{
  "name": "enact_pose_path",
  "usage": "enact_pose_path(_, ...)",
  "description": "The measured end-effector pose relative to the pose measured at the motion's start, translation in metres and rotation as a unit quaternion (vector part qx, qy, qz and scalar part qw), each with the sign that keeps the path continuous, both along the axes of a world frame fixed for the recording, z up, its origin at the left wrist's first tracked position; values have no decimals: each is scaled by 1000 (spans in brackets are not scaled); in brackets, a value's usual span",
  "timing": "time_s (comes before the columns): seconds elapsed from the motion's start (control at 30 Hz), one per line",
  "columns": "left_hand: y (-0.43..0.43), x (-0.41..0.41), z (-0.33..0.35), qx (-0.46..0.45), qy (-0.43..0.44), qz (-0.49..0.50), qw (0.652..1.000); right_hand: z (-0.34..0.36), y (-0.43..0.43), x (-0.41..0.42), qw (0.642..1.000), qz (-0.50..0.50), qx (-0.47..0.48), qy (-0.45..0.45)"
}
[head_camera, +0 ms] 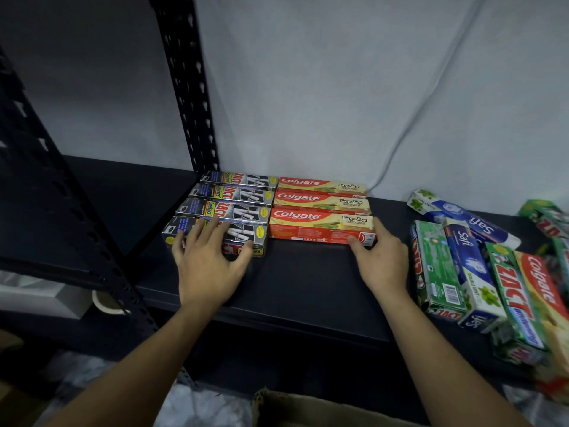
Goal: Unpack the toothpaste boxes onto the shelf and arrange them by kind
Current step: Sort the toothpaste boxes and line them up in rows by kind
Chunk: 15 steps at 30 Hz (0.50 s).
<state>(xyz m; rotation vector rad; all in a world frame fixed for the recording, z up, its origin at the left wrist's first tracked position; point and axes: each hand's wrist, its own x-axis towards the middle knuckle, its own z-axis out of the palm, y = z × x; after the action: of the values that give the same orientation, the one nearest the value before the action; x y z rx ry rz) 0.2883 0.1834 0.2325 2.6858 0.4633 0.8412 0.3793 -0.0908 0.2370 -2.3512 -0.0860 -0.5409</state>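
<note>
Now your left hand (209, 263) lies flat, fingers spread, on the nearest Zact Smokers box (243, 234) at 11 o'clock on the shelf (295, 272); your right hand (381, 260), fingers uncurled, touches the nearest Colgate box (320, 229) at 12 o'clock.

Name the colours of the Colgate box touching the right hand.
Colgate box: red and yellow, best in head view.
</note>
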Motion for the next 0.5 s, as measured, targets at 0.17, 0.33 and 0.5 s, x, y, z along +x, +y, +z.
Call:
enact_pose_path(0.17,0,0,1,1,-4,0,1000,-2,-1,1,1000,-3,14,0)
enact_pose_path(0.33,-1,0,2,-2,-6,0,1000,-2,-1,-1,999,1,45,0)
enact_pose_path(0.5,0,0,1,-1,-5,-4,1000,4,2,-2,999,-20,8,27)
